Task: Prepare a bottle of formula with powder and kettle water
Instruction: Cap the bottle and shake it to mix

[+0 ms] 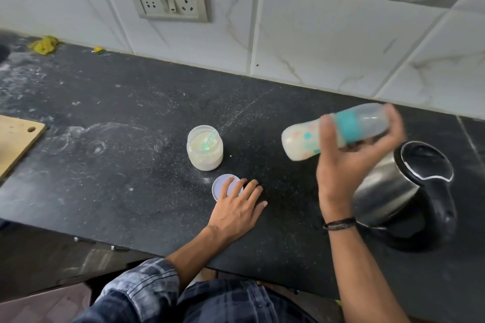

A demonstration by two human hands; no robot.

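I've got the capped bottle (333, 131) tipped sideways in my right hand (349, 162), apparently to mix, while my left hand (237, 207) rests flat and empty, fingers on the jar lid (219, 186).

one view only, from the person's head, wide-angle, tilted forward and down over a dark counter (105, 118) toward the tiled wall (315, 42) behind it. it sits close: both forearms reach in from the bottom edge, and straight lines bow near the frame's borders
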